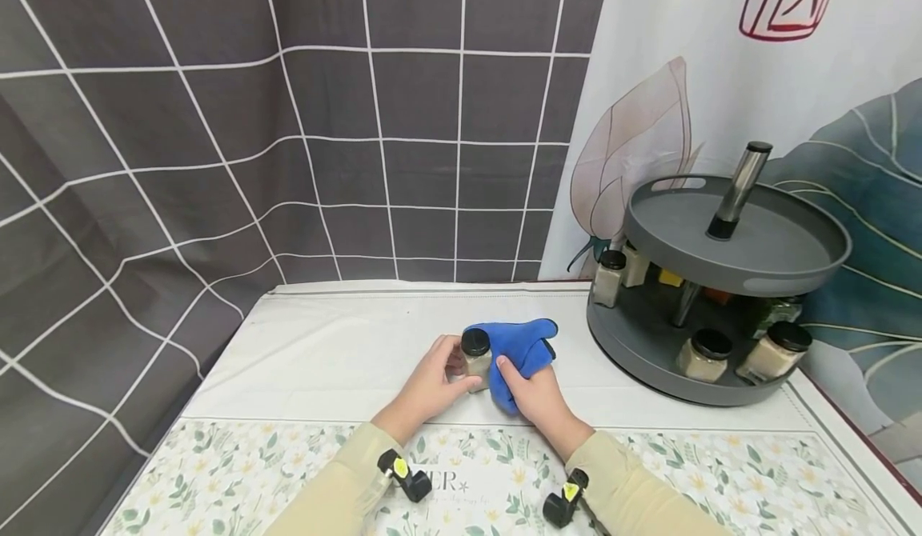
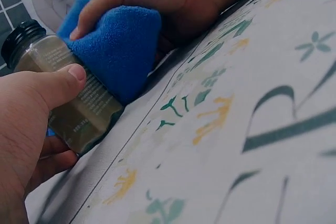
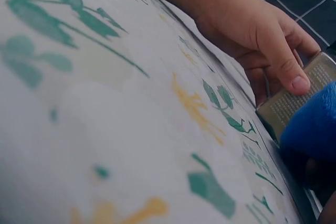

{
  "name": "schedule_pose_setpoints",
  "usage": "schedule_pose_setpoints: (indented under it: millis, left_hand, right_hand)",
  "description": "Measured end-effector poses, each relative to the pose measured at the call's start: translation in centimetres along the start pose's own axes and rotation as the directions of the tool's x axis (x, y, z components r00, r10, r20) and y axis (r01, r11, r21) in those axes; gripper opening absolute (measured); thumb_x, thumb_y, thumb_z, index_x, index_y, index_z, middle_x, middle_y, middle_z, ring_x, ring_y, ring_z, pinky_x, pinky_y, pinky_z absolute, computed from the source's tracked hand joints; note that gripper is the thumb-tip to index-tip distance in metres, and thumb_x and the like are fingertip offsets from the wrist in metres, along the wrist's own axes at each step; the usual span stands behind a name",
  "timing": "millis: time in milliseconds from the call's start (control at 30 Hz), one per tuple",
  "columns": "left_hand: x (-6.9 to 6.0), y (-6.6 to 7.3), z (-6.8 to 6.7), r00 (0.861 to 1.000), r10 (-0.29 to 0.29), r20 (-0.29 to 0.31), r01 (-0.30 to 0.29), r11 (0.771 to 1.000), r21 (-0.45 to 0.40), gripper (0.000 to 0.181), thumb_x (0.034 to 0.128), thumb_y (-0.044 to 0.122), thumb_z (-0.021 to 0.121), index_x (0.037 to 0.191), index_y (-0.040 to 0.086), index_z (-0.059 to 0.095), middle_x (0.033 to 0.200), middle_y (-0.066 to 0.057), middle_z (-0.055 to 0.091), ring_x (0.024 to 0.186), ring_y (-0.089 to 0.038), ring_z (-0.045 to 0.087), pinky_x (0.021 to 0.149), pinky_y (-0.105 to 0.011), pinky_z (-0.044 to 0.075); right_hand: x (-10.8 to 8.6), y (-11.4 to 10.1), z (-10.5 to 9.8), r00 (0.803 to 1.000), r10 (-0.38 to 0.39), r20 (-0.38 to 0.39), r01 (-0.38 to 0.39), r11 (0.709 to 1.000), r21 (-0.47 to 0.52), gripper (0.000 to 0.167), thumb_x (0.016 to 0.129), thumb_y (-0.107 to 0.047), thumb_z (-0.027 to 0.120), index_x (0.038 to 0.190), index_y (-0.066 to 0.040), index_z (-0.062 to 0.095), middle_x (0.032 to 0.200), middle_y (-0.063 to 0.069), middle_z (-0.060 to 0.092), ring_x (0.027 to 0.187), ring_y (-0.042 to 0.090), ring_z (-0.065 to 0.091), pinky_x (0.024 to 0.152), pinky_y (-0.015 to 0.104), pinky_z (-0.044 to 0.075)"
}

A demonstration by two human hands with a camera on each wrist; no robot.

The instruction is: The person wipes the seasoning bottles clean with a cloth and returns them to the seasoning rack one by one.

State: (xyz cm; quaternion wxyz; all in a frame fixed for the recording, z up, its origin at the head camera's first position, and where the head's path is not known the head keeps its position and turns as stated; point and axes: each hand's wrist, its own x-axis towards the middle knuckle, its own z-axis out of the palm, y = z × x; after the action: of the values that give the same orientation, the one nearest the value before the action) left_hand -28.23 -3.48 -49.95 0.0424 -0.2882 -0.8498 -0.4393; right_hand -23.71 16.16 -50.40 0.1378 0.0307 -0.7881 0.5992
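A spice jar (image 1: 479, 369) with a black lid and light brown contents stands at the middle of the table. My left hand (image 1: 426, 384) grips it from the left side, with the thumb across its printed label in the left wrist view. A blue cloth (image 1: 520, 341) is bunched in my right hand (image 1: 539, 402), which holds it against or very near the jar's right side. In the right wrist view, the cloth (image 3: 315, 116) covers part of the jar (image 3: 286, 107), and most of the right hand is out of frame.
A grey two-tier turntable rack (image 1: 735, 280) stands at the right, its lower tier holding several jars, including a black-lidded one (image 1: 704, 355) near the front. A floral mat (image 1: 238, 472) lies along the table's front. Behind hangs a dark grid-patterned curtain (image 1: 418, 168).
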Motion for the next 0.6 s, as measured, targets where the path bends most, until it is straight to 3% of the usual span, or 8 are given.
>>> schedule_pose_setpoints:
  millis: [300,467,600]
  left_hand:
    - [-0.08,-0.16,-0.1,1.0,0.012,0.008,-0.012,1.0,0.006,0.05,0.0896,0.027,0.078,0.129,0.01,0.051,0.115,-0.003,0.056,0.1,-0.019,0.063,0.092,-0.034,0.055]
    - [-0.15,-0.35,-0.19,0.998,0.066,0.017,-0.064,0.993,-0.096,0.042,0.092,0.013,0.071,0.128,0.008,0.05,0.126,-0.009,0.061,0.112,-0.026,0.064,0.101,-0.038,0.052]
    - [-0.2,-0.52,-0.04,0.996,0.09,0.012,-0.087,0.983,-0.159,0.035,0.0922,0.013,0.074,0.117,0.008,0.05,0.127,-0.012,0.064,0.111,-0.029,0.066,0.098,-0.034,0.054]
  right_hand:
    - [-0.23,-0.04,-0.04,0.999,-0.051,0.01,0.051,0.999,0.009,0.055,0.096,-0.021,0.07,0.142,-0.001,0.046,0.137,0.021,0.058,0.128,0.039,0.055,0.11,0.056,0.041]
    - [0.16,0.08,0.12,1.0,-0.022,0.005,0.022,0.999,-0.047,0.051,0.098,-0.02,0.067,0.141,0.0,0.049,0.137,0.022,0.059,0.129,0.039,0.056,0.11,0.056,0.041]
    - [0.1,0.11,0.13,1.0,-0.027,0.009,0.027,0.997,-0.071,0.045,0.097,-0.015,0.066,0.136,0.003,0.052,0.132,0.023,0.062,0.125,0.039,0.059,0.108,0.055,0.044]
